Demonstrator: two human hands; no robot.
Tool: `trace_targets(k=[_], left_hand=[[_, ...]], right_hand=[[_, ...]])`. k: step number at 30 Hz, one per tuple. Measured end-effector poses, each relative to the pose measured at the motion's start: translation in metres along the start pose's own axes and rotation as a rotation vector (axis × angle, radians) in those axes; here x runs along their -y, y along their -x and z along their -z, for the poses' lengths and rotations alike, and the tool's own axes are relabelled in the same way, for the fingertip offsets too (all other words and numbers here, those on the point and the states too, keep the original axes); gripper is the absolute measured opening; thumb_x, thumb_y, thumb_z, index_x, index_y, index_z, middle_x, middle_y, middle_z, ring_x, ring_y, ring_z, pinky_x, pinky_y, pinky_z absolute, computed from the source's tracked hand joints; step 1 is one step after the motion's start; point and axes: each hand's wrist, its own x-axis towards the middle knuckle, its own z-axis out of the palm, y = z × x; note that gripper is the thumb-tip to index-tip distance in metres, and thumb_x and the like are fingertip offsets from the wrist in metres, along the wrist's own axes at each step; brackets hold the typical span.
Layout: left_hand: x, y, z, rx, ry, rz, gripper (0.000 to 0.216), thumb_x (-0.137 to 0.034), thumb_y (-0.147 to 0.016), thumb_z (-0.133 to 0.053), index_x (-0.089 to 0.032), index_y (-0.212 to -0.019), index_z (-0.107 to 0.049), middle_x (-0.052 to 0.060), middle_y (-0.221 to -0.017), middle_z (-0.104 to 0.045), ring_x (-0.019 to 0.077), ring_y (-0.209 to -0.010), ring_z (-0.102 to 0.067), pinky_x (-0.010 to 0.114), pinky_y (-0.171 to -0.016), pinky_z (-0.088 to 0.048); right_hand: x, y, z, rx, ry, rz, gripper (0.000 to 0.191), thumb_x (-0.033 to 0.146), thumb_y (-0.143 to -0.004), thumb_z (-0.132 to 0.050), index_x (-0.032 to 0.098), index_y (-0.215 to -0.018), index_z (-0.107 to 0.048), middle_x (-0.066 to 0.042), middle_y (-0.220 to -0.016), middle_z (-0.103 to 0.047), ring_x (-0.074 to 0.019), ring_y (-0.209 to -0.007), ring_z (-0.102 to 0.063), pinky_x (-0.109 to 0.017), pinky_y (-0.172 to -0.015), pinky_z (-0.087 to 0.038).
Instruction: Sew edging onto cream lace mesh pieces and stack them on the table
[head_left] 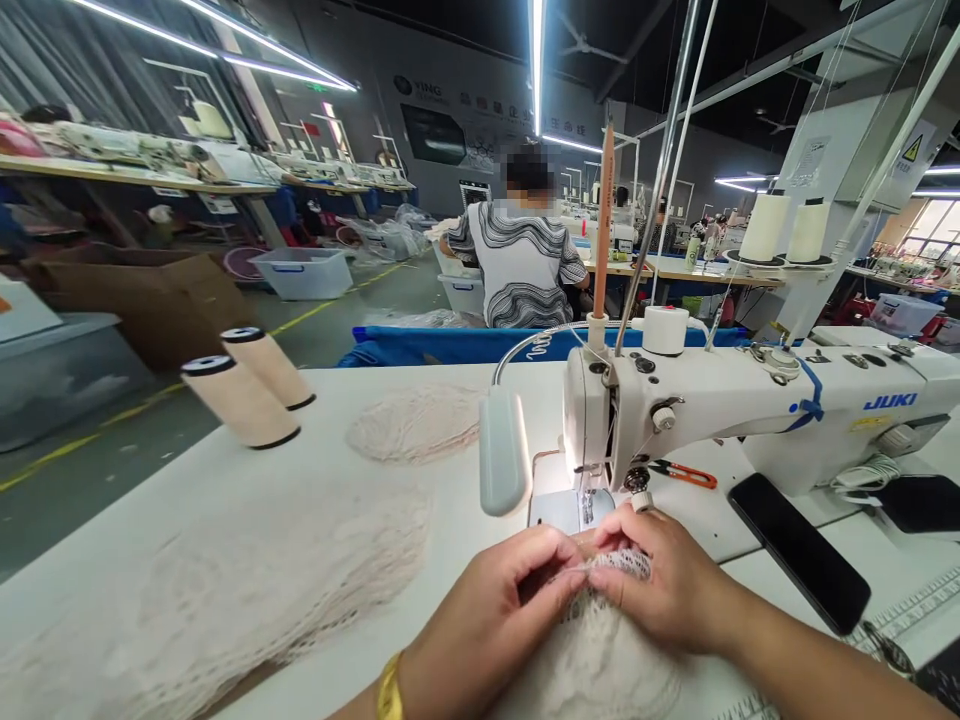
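Observation:
Both hands pinch a piece of cream lace fabric (pixel 611 640) just in front of the sewing machine (pixel 697 390). My left hand (pixel 510 590) closes thumb and fingers on the lace edge. My right hand (pixel 664 580) grips the same edge close beside it, fingertips nearly touching the left ones. The fabric hangs down below the hands toward the table's front. Right behind the fingers lie the metal needle plate (pixel 559 508) and the presser foot area, lit by a small lamp (pixel 502 455). More cream lace (pixel 300 590) is spread over the left of the table.
A small lace piece (pixel 416 425) and two thread cones (pixel 241 400) lie on the white table. Orange thread snips (pixel 684 474), a black phone (pixel 799 550) and a ruler (pixel 922 600) are at right. A pencil (pixel 604 220) stands on the machine. A person (pixel 521 260) sits ahead.

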Motion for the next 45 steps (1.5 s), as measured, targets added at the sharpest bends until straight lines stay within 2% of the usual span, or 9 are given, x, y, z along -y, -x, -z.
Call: trace_targets(k=[4, 9, 15, 19, 24, 27, 30, 37, 45], left_hand=[[-0.007, 0.001, 0.000, 0.029, 0.044, 0.008, 0.035, -0.047, -0.102, -0.055, -0.022, -0.080, -0.067, 0.000, -0.076, -0.069, 0.0173, -0.069, -0.061, 0.026, -0.063, -0.050], [-0.006, 0.001, -0.003, 0.022, 0.064, -0.017, 0.026, -0.044, -0.101, -0.058, -0.023, -0.094, -0.073, -0.001, -0.080, -0.071, 0.0174, -0.070, -0.062, 0.027, -0.063, -0.050], [-0.006, -0.003, -0.006, -0.021, -0.038, -0.039, 0.037, -0.042, -0.103, -0.055, -0.022, -0.074, -0.067, 0.001, -0.079, -0.068, 0.0191, -0.073, -0.065, 0.030, -0.068, -0.052], [0.000, -0.009, -0.009, -0.059, -0.215, -0.063, 0.034, -0.036, -0.102, -0.056, -0.022, -0.072, -0.062, 0.003, -0.080, -0.069, 0.0228, -0.075, -0.064, 0.034, -0.068, -0.051], [0.009, -0.012, -0.012, -0.216, -0.406, -0.294, 0.015, -0.024, -0.102, -0.058, -0.020, -0.089, -0.065, 0.005, -0.088, -0.069, 0.0238, -0.076, -0.062, 0.035, -0.067, -0.048], [0.011, -0.011, -0.013, -0.187, -0.474, -0.479, 0.030, -0.017, -0.109, -0.049, -0.021, -0.086, -0.068, 0.003, -0.084, -0.069, 0.0229, -0.076, -0.061, 0.036, -0.069, -0.046], [0.011, -0.008, -0.011, -0.155, -0.503, -0.550, 0.034, -0.014, -0.112, -0.045, -0.022, -0.091, -0.071, 0.002, -0.086, -0.073, 0.0229, -0.077, -0.062, 0.037, -0.071, -0.045], [0.007, -0.003, -0.009, -0.135, -0.539, -0.547, 0.032, -0.015, -0.113, -0.043, -0.020, -0.094, -0.067, 0.005, -0.097, -0.077, 0.0252, -0.083, -0.067, 0.039, -0.073, -0.045], [0.005, -0.001, -0.007, -0.106, -0.617, -0.489, 0.029, -0.016, -0.112, -0.041, -0.021, -0.104, -0.068, 0.007, -0.103, -0.079, 0.0271, -0.088, -0.071, 0.040, -0.074, -0.046]], right_hand=[[0.000, 0.000, -0.004, -0.013, -0.008, 0.061, 0.005, 0.022, -0.097, -0.070, 0.025, -0.099, -0.067, -0.002, -0.097, -0.074, -0.0225, -0.093, -0.066, -0.033, -0.086, -0.051], [0.000, 0.000, -0.007, -0.055, 0.032, 0.101, 0.006, 0.020, -0.096, -0.065, 0.024, -0.093, -0.063, 0.000, -0.089, -0.069, -0.0209, -0.084, -0.063, -0.032, -0.080, -0.049], [-0.002, -0.001, -0.012, -0.109, 0.128, 0.069, 0.008, 0.019, -0.095, -0.063, 0.024, -0.089, -0.060, 0.001, -0.082, -0.065, -0.0196, -0.077, -0.059, -0.029, -0.073, -0.045], [-0.003, -0.007, -0.017, -0.117, 0.257, 0.025, 0.013, 0.014, -0.093, -0.062, 0.024, -0.086, -0.059, 0.000, -0.081, -0.065, -0.0207, -0.079, -0.059, -0.031, -0.074, -0.043], [-0.004, -0.013, -0.023, -0.146, 0.439, -0.011, 0.015, 0.011, -0.095, -0.061, 0.024, -0.087, -0.062, -0.002, -0.087, -0.068, -0.0227, -0.085, -0.060, -0.032, -0.076, -0.042], [-0.006, -0.012, -0.022, -0.150, 0.512, 0.014, 0.011, 0.013, -0.097, -0.063, 0.024, -0.095, -0.065, -0.003, -0.089, -0.068, -0.0241, -0.086, -0.061, -0.033, -0.075, -0.043], [-0.008, -0.007, -0.017, -0.157, 0.581, 0.096, 0.010, 0.016, -0.098, -0.065, 0.023, -0.104, -0.067, -0.005, -0.092, -0.069, -0.0260, -0.087, -0.060, -0.034, -0.074, -0.044], [-0.010, 0.004, -0.014, -0.136, 0.600, 0.279, 0.012, 0.014, -0.103, -0.060, 0.022, -0.097, -0.067, -0.007, -0.104, -0.070, -0.0241, -0.085, -0.058, -0.035, -0.074, -0.045], [-0.013, 0.003, -0.010, -0.094, 0.685, 0.200, 0.019, 0.017, -0.104, -0.057, 0.023, -0.110, -0.074, -0.011, -0.109, -0.073, -0.0290, -0.092, -0.062, -0.039, -0.076, -0.048]])
